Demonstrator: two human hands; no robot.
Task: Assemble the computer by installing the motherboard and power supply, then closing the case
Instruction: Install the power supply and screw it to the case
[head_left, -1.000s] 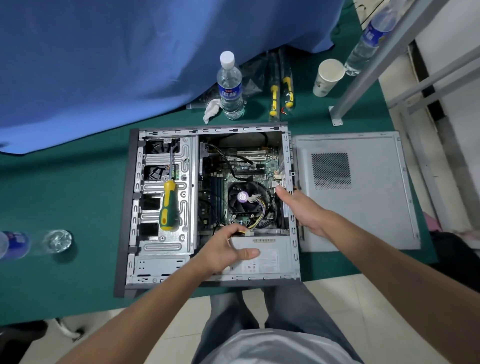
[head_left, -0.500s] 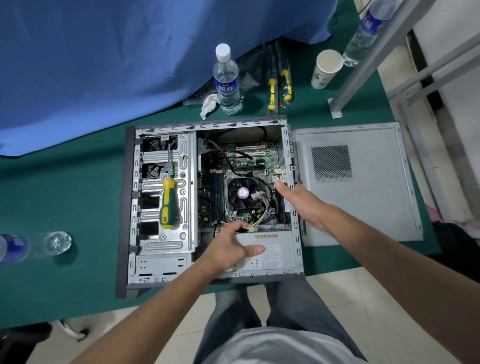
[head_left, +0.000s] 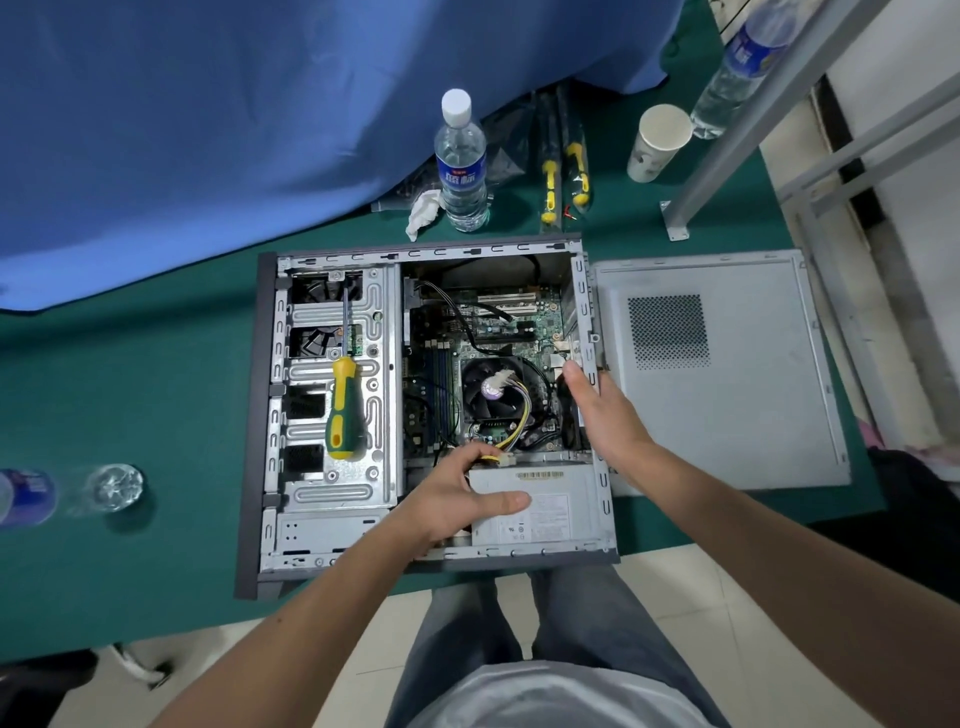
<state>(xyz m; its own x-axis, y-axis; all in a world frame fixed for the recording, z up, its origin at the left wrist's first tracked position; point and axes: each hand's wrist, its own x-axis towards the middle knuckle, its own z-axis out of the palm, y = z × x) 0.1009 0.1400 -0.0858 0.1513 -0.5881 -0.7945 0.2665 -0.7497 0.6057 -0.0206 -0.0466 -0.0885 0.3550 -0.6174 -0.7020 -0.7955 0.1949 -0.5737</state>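
Nearest the camera, the left hand (head_left: 457, 499) grips the left end of the power supply (head_left: 540, 506): the thumb lies flat along its top face and the fingers curl over its far-left corner, next to the yellow-and-black cable bundle (head_left: 511, 426). The power supply is a plain grey metal box with a barcode strip and a white label, seated in the near right corner of the computer case (head_left: 265, 415), its long side running left to right along the case's near edge.

The right hand (head_left: 605, 415) rests on the case's right wall, fingers straight and close together, holding nothing, fingertips pointing away towards the far end.

The case lies on its side on the green table (head_left: 130, 374), open face up, long axis running from the person towards the blue cloth (head_left: 260, 114). Inside, the green motherboard (head_left: 493, 332) fills the far right part, with one round black cooling fan (head_left: 496, 387) on it. On the grey drive cage (head_left: 337, 384) at left lies one screwdriver (head_left: 345, 410) with a yellow-and-green handle, shaft pointing away.

Just right of the case, the grey side panel (head_left: 727, 374) lies flat, with one square patch of vent holes.

Farther off stand one upright water bottle (head_left: 461, 166), a crumpled white tissue (head_left: 423, 210), two yellow-handled tools in clear sleeves (head_left: 563, 161) and one paper cup (head_left: 657, 143). A second bottle (head_left: 737, 67) shows behind a grey metal frame (head_left: 779, 119), and a third (head_left: 67, 491) lies blurred at far left.
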